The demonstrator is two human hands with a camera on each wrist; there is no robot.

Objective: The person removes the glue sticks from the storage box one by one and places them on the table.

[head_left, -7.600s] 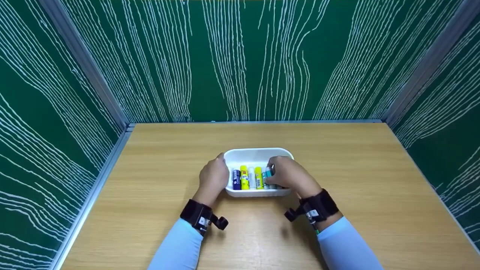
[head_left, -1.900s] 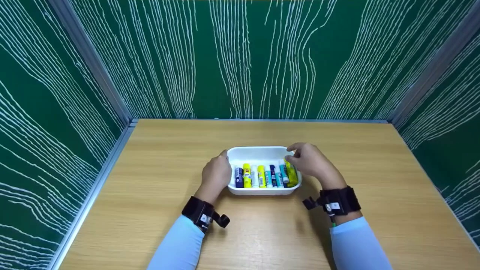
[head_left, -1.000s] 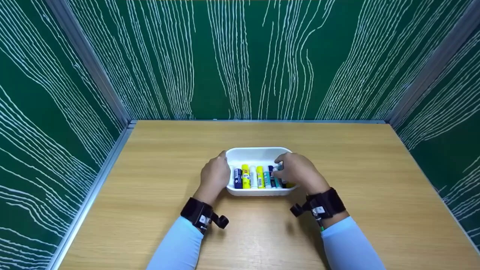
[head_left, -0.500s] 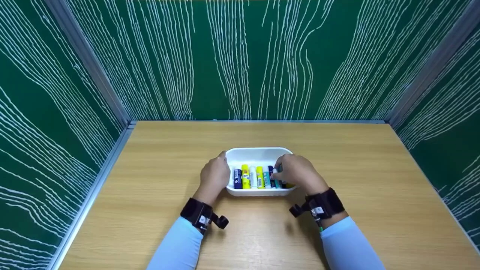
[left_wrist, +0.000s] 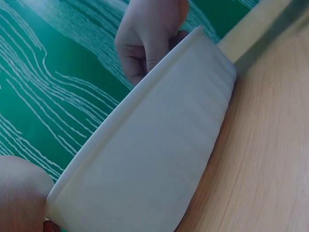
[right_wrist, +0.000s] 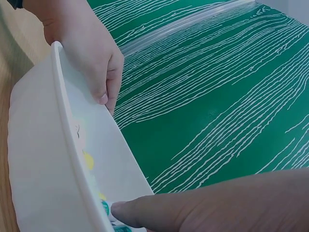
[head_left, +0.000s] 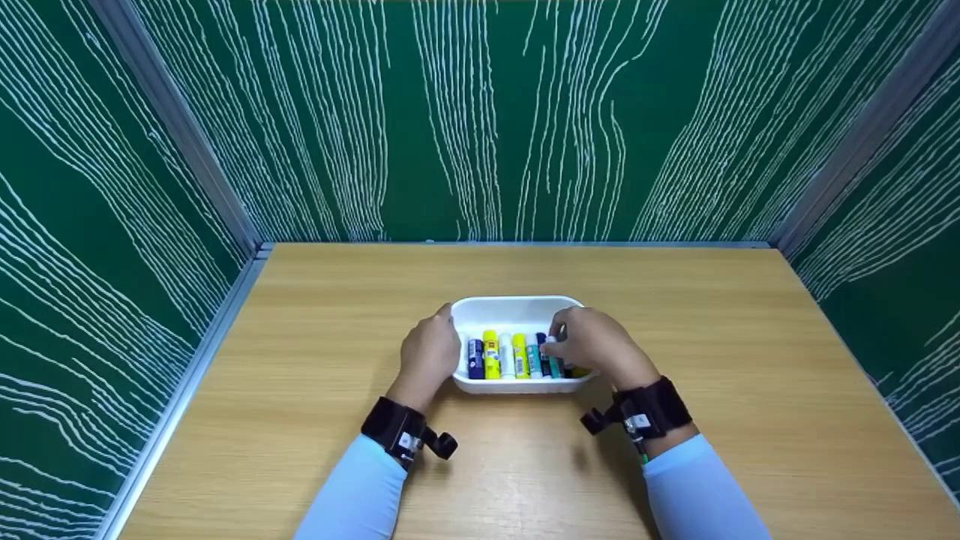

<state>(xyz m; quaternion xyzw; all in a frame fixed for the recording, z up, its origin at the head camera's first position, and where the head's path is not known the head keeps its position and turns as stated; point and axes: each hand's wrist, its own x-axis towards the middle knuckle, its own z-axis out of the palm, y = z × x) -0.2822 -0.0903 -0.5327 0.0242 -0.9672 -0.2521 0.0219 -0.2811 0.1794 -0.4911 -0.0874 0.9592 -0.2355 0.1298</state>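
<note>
Head view: thumb and forefinger of the right hand point(head_left: 598, 346) pinch a teal glue stick point(head_left: 556, 366) by its white cap, which points away from the person, long axis front to back. Inside the white tray point(head_left: 517, 386), more sticks point(head_left: 491, 356) lie alongside, roughly parallel. The left hand point(head_left: 430, 349) grips the tray's left end.

On a table point(head_left: 510, 465) before a wall point(head_left: 403, 150), a tray point(head_left: 517, 386) holds a row of glue sticks point(head_left: 491, 355); left hand point(head_left: 430, 345) at its left end, right hand point(head_left: 600, 346) over its right.
</note>
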